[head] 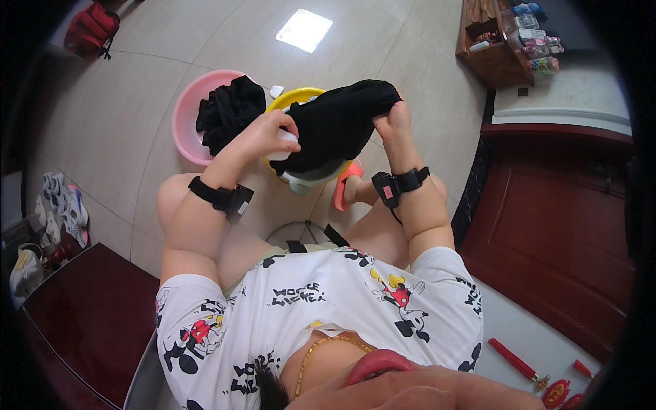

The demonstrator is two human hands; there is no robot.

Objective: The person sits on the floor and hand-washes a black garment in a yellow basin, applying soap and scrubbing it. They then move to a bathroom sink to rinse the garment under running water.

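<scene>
My left hand (274,134) grips a smooth white block (283,147), possibly a bar of soap, against a stretched black cloth (330,123). The far end of that cloth is pinched in my right hand (395,122), raised at the right. Beneath the cloth stands a yellow-rimmed tub (306,92), whose inside is mostly covered. To its left, a pink plastic basin (185,110) holds a crumpled black garment (233,108). A small white piece (277,91) lies on the floor between basin and tub.
Tiled floor (154,92) surrounds the basins. A wooden cabinet (494,61) with jars beside it is at the upper right, above a dark red door (558,215). Shoes (66,205) and a dark red tabletop (92,318) are at the left. A red bag (92,28) sits farther off.
</scene>
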